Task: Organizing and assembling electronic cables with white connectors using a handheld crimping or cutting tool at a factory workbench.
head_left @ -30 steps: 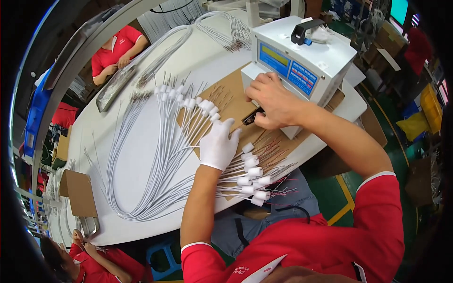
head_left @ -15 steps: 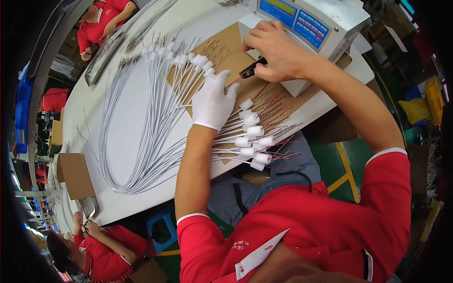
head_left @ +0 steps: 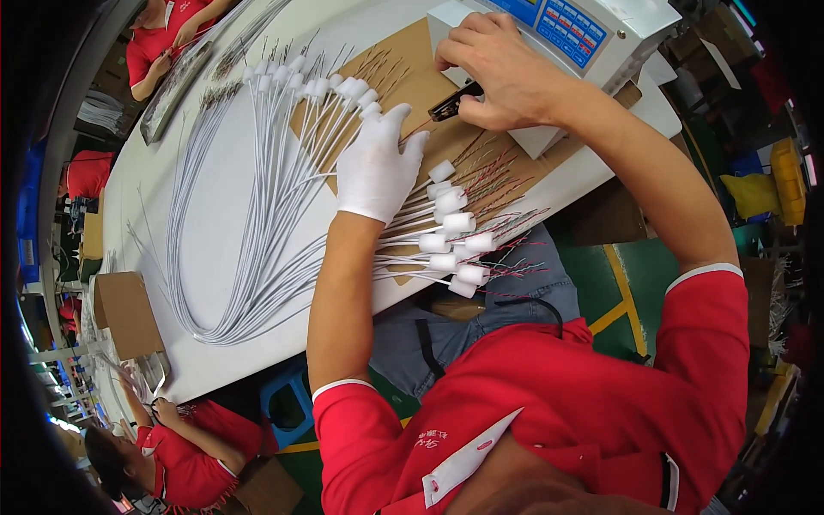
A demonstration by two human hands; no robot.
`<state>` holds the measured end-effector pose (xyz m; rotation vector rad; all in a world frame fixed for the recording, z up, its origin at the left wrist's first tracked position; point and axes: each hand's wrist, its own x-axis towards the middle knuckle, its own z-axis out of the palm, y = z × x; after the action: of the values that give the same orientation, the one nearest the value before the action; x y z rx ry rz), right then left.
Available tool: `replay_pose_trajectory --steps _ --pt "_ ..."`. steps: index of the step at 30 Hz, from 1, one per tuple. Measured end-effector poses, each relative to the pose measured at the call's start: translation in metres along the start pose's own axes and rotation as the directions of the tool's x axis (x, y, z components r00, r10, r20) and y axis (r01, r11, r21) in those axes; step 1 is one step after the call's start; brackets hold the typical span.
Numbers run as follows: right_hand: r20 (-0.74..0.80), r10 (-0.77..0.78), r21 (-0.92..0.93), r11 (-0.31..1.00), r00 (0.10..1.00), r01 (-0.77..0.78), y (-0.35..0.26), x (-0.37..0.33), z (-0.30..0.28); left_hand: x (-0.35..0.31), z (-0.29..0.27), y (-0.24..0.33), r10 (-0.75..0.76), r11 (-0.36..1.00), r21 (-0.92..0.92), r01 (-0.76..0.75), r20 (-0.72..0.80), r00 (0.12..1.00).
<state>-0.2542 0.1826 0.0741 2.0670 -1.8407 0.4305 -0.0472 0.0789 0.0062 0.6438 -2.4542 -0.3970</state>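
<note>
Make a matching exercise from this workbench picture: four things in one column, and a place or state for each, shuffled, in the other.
Things:
1. left hand
2. right hand
3. white cables
4. cardboard sheet

Places or states:
A. fanned out in a long loop across the white table
B. bare, at the front of the white machine
C. gloved in white, pressing down on the cables
D. lying flat under the cable ends and the machine

Pairs: 1-C, 2-B, 3-A, 4-D

L hand (head_left: 375, 167), white-gloved, flat w/ fingers together, palm down, just left of the grey machine (head_left: 592, 34). R hand (head_left: 498, 73), bare, fingers curled, pinching at machine's front; both forearms bare.
</note>
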Motion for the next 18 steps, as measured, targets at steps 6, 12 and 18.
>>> replay_pose_trajectory --steps 6,12,18 --pt "0.099 -0.038 0.032 0.999 0.994 0.035 -0.002 0.008 -0.013 0.001 -0.008 0.005 -0.066 0.998 -0.009 0.067 0.121 0.99" --pt "0.093 -0.049 0.069 0.997 0.994 0.043 0.002 0.007 -0.01 0.001 -0.006 0.002 -0.036 0.999 -0.012 0.037 0.105 0.994" --pt "0.088 -0.06 0.048 0.997 0.994 0.056 0.001 0.007 -0.009 0.001 -0.005 0.003 -0.032 0.999 0.001 0.032 0.1 0.994"
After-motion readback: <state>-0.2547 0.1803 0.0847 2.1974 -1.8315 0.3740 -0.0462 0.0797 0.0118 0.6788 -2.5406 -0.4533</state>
